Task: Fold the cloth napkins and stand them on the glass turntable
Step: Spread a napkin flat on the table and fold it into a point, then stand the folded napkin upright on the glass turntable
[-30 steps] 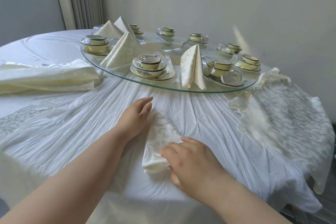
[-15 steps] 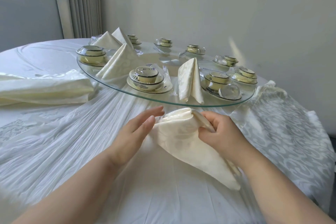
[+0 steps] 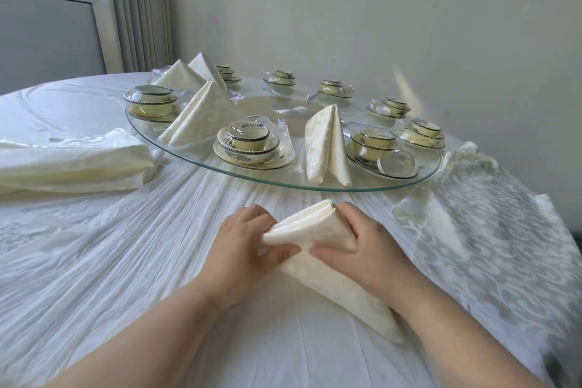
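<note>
I see left hand (image 3: 242, 246) fingers and thumb clamped on left corner of folded napkin (image 3: 318, 264). Right hand (image 3: 362, 246) pinches its upper fold, thumbs nearly meeting on front face. Napkin half raised, lower tip resting on table (image 3: 126, 261) toward front edge, just short of glass turntable (image 3: 271, 180) rim. Standing napkin (image 3: 327, 145) at turntable's near edge, beside wrapped bowl set (image 3: 248, 143).
</note>
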`<state>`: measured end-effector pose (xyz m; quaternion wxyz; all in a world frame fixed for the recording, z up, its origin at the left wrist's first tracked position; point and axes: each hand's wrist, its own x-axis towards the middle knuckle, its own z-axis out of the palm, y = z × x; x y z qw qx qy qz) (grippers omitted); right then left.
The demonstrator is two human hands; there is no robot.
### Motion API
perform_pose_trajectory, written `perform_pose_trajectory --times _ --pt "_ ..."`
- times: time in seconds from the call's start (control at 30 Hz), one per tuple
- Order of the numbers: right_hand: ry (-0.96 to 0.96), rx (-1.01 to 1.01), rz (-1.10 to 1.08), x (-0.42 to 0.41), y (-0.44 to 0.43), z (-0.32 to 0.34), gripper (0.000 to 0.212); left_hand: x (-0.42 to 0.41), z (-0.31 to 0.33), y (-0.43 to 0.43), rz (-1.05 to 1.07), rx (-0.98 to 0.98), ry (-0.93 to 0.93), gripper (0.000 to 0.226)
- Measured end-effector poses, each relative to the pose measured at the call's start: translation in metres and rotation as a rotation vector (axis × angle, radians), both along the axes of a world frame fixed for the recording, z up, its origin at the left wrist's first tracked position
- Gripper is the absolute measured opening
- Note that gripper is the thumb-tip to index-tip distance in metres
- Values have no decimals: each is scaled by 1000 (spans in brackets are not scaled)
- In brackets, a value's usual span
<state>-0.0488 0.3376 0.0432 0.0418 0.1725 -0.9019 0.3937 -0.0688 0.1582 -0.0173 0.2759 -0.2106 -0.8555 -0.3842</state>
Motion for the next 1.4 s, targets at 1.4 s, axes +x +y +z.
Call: perform_pose_trajectory --times 1.4 --pt "210 -288 -253 -52 23 -26 14 -74 19 -42 570 -651 -545 49"
